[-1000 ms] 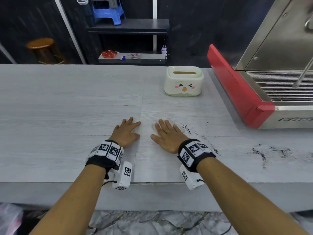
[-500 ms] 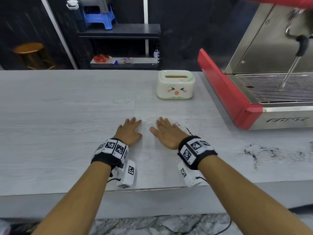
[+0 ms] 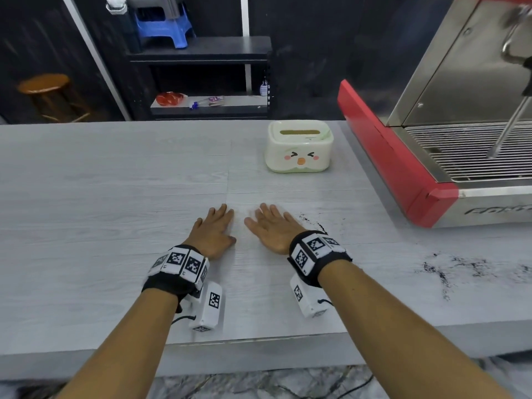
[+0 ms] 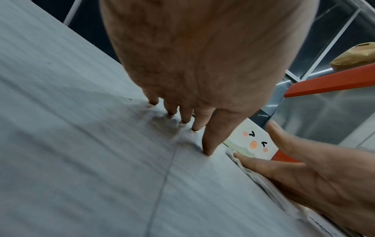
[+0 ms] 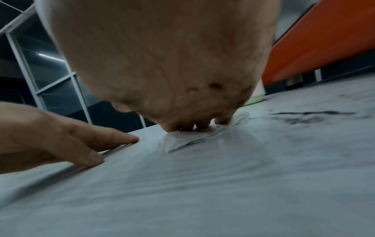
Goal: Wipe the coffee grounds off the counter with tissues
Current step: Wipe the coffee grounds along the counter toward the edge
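Observation:
Both hands lie flat on the pale wood-grain counter (image 3: pixel 115 197). My right hand (image 3: pixel 273 226) presses a thin white tissue (image 5: pixel 182 141) down with straight fingers; the tissue mostly hides under the palm in the head view and shows along the hand's edge (image 4: pixel 261 181) in the left wrist view. My left hand (image 3: pixel 214 228) rests beside it on the bare counter, fingers spread. Dark coffee grounds (image 3: pixel 313 221) streak the counter just right of the right hand, with a larger smear (image 3: pixel 443 272) further right. The same grounds (image 5: pixel 304 117) appear in the right wrist view.
A cream tissue box with a cartoon face (image 3: pixel 299 148) stands behind the hands. A red and steel espresso machine (image 3: pixel 431 156) fills the right side, its steam wand (image 3: pixel 509 122) hanging over the drip grate. The counter's front edge (image 3: pixel 259 341) is close to my forearms.
Both hands have stayed flat on the counter with the tissue under the right one. The head view has shifted, so the hands sit slightly higher and left in frame.

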`<state>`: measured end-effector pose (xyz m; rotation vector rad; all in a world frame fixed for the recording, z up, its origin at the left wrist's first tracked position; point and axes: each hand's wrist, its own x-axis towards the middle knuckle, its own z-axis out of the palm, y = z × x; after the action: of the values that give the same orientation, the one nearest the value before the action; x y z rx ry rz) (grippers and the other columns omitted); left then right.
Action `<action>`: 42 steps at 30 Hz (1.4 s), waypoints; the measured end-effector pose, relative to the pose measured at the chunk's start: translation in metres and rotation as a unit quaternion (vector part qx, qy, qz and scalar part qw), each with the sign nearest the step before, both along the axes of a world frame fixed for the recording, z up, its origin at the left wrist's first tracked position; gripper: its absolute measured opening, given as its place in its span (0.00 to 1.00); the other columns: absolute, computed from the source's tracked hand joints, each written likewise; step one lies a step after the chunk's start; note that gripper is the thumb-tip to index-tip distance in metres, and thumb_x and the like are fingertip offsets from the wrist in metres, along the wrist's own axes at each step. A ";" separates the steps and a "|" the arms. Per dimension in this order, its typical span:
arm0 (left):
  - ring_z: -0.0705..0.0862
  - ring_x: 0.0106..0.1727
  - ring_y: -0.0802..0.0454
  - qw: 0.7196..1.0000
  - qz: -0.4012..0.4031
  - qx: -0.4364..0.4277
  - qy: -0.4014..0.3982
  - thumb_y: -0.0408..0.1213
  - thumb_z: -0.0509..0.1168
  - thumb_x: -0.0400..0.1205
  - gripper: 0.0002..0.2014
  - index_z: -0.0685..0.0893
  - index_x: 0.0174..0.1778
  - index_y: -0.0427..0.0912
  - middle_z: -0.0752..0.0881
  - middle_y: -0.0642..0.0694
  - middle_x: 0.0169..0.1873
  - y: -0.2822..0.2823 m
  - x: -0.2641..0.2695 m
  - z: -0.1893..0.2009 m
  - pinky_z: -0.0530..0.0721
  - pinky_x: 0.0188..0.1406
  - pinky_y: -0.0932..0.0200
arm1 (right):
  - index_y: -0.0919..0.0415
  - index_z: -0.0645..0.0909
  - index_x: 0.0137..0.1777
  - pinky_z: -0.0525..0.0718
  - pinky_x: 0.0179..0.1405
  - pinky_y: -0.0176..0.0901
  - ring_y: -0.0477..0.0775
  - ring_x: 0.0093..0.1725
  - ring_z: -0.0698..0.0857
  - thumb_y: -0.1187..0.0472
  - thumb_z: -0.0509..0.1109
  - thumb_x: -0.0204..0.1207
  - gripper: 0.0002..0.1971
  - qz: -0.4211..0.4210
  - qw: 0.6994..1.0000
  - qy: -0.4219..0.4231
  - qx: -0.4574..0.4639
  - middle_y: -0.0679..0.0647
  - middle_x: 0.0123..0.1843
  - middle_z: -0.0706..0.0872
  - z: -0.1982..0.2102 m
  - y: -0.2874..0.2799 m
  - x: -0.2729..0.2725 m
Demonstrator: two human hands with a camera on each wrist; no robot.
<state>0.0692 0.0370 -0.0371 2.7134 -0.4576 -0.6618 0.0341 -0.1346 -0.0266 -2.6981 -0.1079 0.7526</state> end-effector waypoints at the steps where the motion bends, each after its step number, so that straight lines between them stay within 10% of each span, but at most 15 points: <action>1: 0.38 0.84 0.49 1.000 0.002 0.000 0.001 0.44 0.58 0.83 0.36 0.45 0.83 0.47 0.40 0.48 0.83 -0.001 0.000 0.000 0.39 0.82 0.46 | 0.53 0.37 0.84 0.37 0.83 0.55 0.51 0.83 0.34 0.38 0.33 0.82 0.34 -0.001 1.000 0.001 -0.013 0.52 0.85 0.32 -0.002 -0.009 -0.001; 14: 0.39 0.84 0.47 0.999 0.033 -0.023 0.001 0.45 0.59 0.83 0.35 0.49 0.83 0.48 0.43 0.47 0.84 -0.013 -0.007 0.004 0.39 0.82 0.44 | 0.55 0.39 0.85 0.40 0.83 0.54 0.53 0.84 0.37 0.37 0.33 0.81 0.36 -0.107 0.994 -0.008 -0.028 0.54 0.86 0.34 0.001 -0.078 -0.047; 31: 0.40 0.84 0.49 0.999 0.009 -0.043 0.019 0.46 0.58 0.83 0.32 0.53 0.82 0.49 0.44 0.47 0.84 -0.064 -0.045 0.007 0.40 0.82 0.47 | 0.57 0.36 0.84 0.38 0.83 0.51 0.50 0.84 0.35 0.37 0.36 0.83 0.35 -0.042 0.999 0.018 -0.016 0.51 0.85 0.33 0.005 -0.091 -0.099; 39: 0.41 0.84 0.49 0.997 0.057 -0.048 0.018 0.44 0.58 0.83 0.33 0.53 0.83 0.48 0.45 0.47 0.84 -0.091 -0.049 0.014 0.41 0.82 0.47 | 0.60 0.43 0.84 0.49 0.82 0.56 0.64 0.84 0.43 0.70 0.41 0.87 0.26 -0.017 0.999 -0.039 0.009 0.65 0.85 0.44 0.057 -0.131 -0.075; 42: 0.41 0.84 0.49 0.997 0.070 -0.043 0.006 0.45 0.59 0.83 0.33 0.53 0.83 0.48 0.46 0.47 0.84 -0.099 -0.045 0.017 0.43 0.82 0.47 | 0.59 0.44 0.84 0.49 0.82 0.55 0.64 0.85 0.44 0.67 0.40 0.88 0.25 -0.024 0.998 -0.056 0.026 0.64 0.86 0.45 0.061 -0.147 -0.053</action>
<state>0.0240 -0.0623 -0.0204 2.6299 -0.2834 -0.6066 -0.0186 -0.2814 0.0349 -2.6830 -0.0871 0.5757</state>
